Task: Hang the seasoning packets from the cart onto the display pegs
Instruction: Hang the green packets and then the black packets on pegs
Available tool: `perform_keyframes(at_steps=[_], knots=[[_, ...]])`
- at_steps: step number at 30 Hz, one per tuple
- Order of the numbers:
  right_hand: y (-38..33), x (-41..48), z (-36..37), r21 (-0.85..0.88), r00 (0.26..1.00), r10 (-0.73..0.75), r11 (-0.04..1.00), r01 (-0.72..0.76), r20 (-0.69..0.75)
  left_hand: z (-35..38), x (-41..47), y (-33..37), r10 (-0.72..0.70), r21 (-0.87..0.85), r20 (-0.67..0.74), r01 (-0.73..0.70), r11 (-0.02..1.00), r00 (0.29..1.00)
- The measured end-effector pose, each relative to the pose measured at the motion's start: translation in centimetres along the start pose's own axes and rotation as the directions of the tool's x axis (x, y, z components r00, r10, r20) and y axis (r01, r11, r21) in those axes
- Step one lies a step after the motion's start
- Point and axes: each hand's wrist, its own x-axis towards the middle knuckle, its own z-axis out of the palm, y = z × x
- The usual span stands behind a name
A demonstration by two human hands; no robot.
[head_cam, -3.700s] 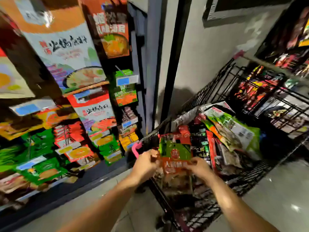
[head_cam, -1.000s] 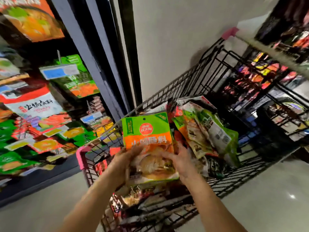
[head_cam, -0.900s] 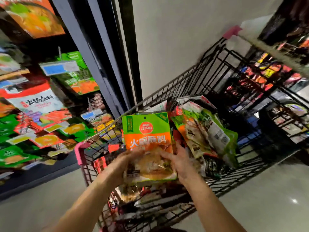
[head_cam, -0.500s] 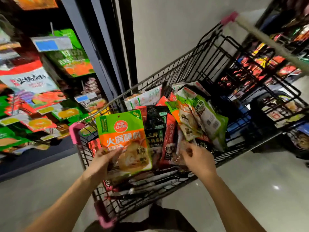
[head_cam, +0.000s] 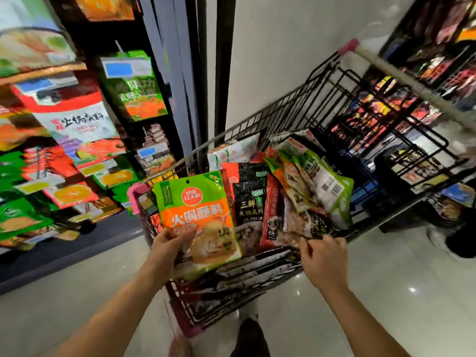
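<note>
A person's left hand [head_cam: 167, 247] gripped the lower left corner of a green-and-orange seasoning packet [head_cam: 198, 217], thumb across its front, holding it upright over the near end of a black wire cart [head_cam: 283, 112]. The right hand [head_cam: 323, 256], fingers curled, met the bottom edges of the stacked packets [head_cam: 304, 181] standing inside the cart; whether it pinched one was unclear. Hanging packets [head_cam: 77, 119] filled the left side.
</note>
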Motion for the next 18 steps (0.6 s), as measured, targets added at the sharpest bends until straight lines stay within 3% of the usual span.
perform_keyframes(at_steps=[2,6,9,14,18], knots=[[-1.7,-1.1,0.0,0.003,0.999,0.009,1.0,-0.009,0.039,-1.6,-0.1,0.4,0.015,0.044,-0.016,-0.014,0.999,1.0],[-5.5,-3.0,-1.1,-0.02,0.965,0.053,0.999,-0.049,0.255,-4.0,-1.5,1.1,0.054,0.055,-0.038,-0.052,0.997,0.998],[-7.6,-2.7,-2.9,0.104,0.943,0.009,0.994,-0.046,0.334,-4.8,-2.5,0.7,-0.019,0.011,-0.03,0.02,1.0,0.999],[-7.6,4.6,-0.9,0.312,0.859,0.091,0.908,-0.278,0.503,-3.6,-2.7,0.3,-0.044,-0.045,0.008,0.045,0.998,0.999],[-8.2,9.5,3.0,0.337,0.82,-0.029,0.919,-0.203,0.572,-1.3,-2.3,0.4,-0.055,-0.108,-0.031,0.052,0.993,0.998]])
